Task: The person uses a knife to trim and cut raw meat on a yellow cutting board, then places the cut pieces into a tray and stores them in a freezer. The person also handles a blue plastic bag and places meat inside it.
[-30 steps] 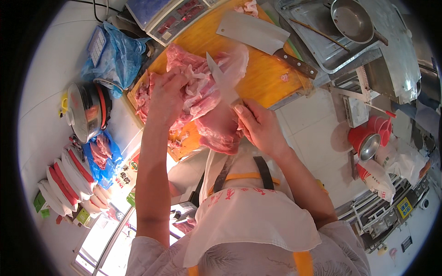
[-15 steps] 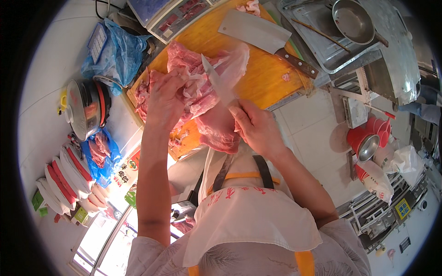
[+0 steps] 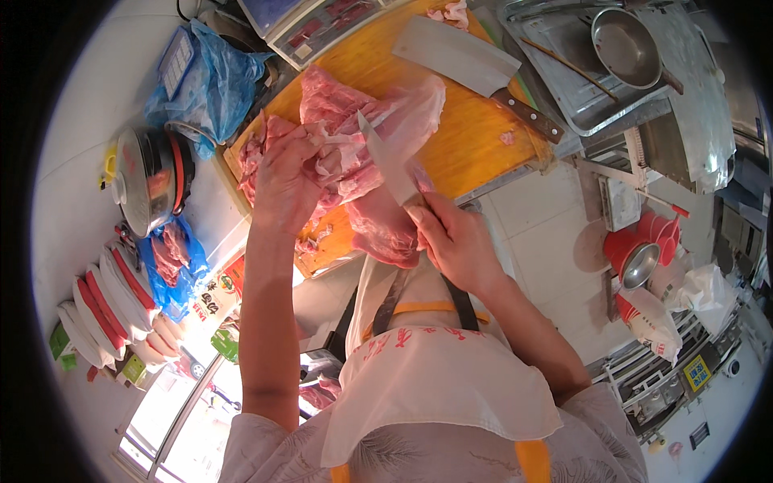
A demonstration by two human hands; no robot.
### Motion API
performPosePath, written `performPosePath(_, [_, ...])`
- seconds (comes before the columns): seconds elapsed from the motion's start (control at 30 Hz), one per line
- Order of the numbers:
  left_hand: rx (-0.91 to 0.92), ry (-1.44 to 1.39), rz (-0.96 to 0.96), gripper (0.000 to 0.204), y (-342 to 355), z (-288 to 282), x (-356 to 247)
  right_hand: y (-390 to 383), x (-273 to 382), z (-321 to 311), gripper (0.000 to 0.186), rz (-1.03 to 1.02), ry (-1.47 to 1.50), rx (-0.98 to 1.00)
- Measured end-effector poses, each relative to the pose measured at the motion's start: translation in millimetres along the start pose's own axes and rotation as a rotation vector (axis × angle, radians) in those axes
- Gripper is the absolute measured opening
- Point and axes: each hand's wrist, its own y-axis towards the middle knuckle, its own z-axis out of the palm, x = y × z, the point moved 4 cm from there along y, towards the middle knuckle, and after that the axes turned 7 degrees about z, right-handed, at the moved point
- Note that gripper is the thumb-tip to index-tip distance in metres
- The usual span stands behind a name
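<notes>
A large piece of raw pink meat (image 3: 342, 101) lies across the yellow cutting board (image 3: 475, 157), one thick end hanging over its near edge. My left hand (image 3: 283, 177) is closed on a pale flap at the meat's left part; its fingers pinch the loose membrane. In my right hand (image 3: 459, 245) is a knife (image 3: 390, 165), gripped by its handle. Its blade points up and left over the middle of the meat, the tip close to my left fingers. Whether the edge is in the flesh is hard to make out.
Behind the meat lies a cleaver (image 3: 459, 56) with a wooden handle. A scale (image 3: 322, 32) stands at the board's far side. To the right are a metal tray (image 3: 555, 88) and a saucepan (image 3: 626, 48). At left sit a blue plastic bag (image 3: 213, 80) and a lidded pot (image 3: 145, 181).
The knife and my right hand have drawn back slightly toward me, the tip now lower on the meat. My left hand keeps its hold. The whole view has shifted a little.
</notes>
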Motion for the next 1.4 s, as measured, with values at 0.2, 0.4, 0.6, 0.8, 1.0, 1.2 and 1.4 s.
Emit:
performPosePath(0.2, [-0.010, 0.029, 0.004, 0.005, -6, 0, -4, 16, 12, 10, 0.021, -0.182, -0.119, -0.135])
performPosePath(0.4, [-0.017, -0.018, -0.001, 0.005, -9, -19, -9, 6, 1, 19, 0.021, -0.139, -0.063, -0.104])
performPosePath(0.6, [-0.044, -0.031, -0.008, 0.006, -16, -25, -12, 20, 6, 21, 0.022, 0.032, 0.022, 0.002])
performPosePath(0.8, [-0.014, 0.020, -0.010, 0.007, -18, -28, -22, 7, 3, 32, 0.023, -0.023, -0.029, -0.015])
performPosePath(1.0, [-0.069, 0.050, -0.016, 0.007, -24, -34, -20, 16, 6, 40, 0.023, -0.124, -0.090, -0.082])
performPosePath(1.2, [-0.090, -0.078, -0.010, 0.005, -29, -42, -18, 18, 6, 39, 0.020, -0.153, -0.091, -0.067])
performPosePath(1.4, [-0.115, -0.084, -0.006, 0.026, -37, -56, -17, 19, -3, 45, 0.017, -0.291, -0.195, -0.103])
